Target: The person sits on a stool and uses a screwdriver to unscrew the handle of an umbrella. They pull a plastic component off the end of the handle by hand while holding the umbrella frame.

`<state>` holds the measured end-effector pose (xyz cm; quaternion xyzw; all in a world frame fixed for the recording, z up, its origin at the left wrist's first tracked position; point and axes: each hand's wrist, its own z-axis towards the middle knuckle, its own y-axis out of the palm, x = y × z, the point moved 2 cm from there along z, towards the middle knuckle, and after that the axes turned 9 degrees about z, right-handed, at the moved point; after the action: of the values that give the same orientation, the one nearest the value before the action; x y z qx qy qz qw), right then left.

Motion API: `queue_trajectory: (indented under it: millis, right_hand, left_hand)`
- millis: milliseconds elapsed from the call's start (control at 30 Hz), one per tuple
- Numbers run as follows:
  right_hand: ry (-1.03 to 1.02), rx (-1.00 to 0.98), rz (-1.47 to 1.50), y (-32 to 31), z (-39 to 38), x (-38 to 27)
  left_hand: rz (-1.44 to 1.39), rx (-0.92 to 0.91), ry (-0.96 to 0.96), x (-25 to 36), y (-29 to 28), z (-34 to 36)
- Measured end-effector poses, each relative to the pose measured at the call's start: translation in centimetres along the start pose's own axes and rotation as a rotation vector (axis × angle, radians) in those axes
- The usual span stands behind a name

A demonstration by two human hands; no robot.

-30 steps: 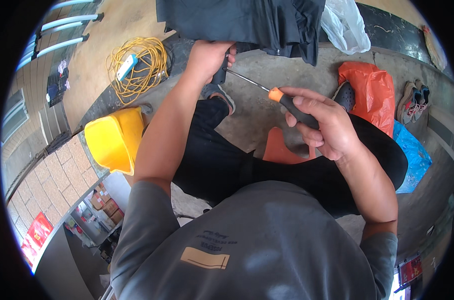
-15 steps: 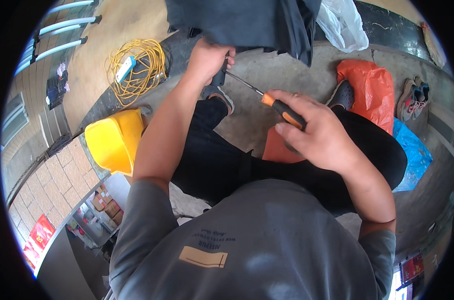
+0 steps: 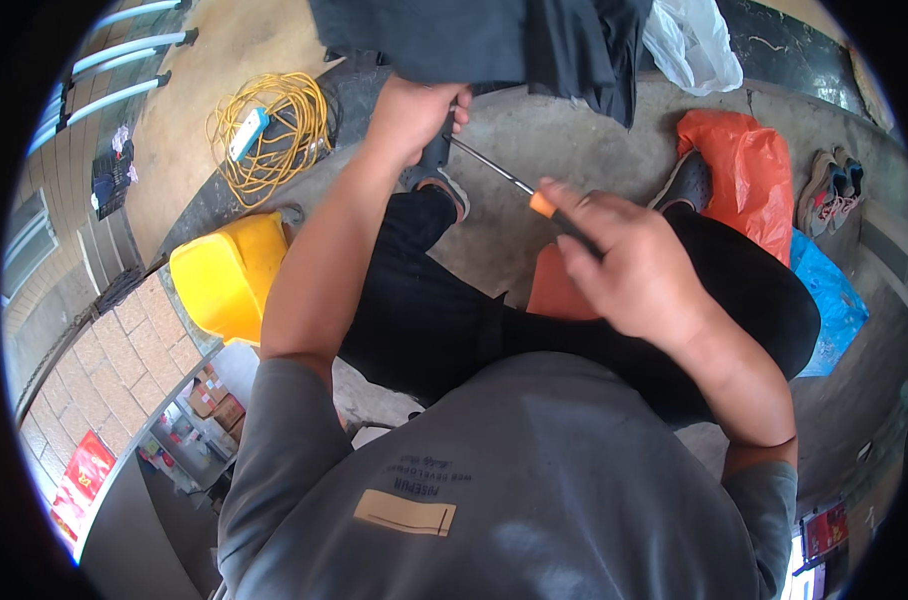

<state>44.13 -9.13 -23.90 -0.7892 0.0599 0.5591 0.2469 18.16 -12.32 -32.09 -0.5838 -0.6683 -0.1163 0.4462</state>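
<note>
Gripping screwdriver in right fingers, black part in left fingers, its edge beside open floor

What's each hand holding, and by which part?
Right hand: the screwdriver, by its handle. Left hand: a black piece, gripped above its exposed lower end.

I count one screwdriver and two hands, the left hand near its tip, the right hand around its handle. On the worker's left of that screwdriver sit one coiled yellow cord, one socket strip and one yellow plastic bin. On its right are three plastic bags, one white bag, one orange-red bag, one blue bag, and two sneakers.
</note>
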Motion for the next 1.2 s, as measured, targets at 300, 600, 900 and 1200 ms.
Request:
queue_trajectory:
  millis: [300, 600, 900, 1200]
  right_hand:
    - [-0.034, 0.058, 0.404, -2.0, 0.7, 0.9]
    - [0.568, -0.038, 1.172, -1.6, 0.6, 1.7]
    - [-0.190, 0.044, -0.473, -0.1, 0.5, -0.7]
    - [0.450, 0.027, 1.181, -1.1, 0.6, 1.9]
  left_hand:
    - [-0.015, 0.021, 0.073, 0.5, 0.2, -0.4]
    - [-0.081, 0.018, 0.033, 1.2, -0.2, -0.2]
    - [-0.018, -0.058, -0.032, 0.9, -1.0, 0.2]
    - [-0.155, -0.010, 0.022, 0.6, -0.8, 0.1]
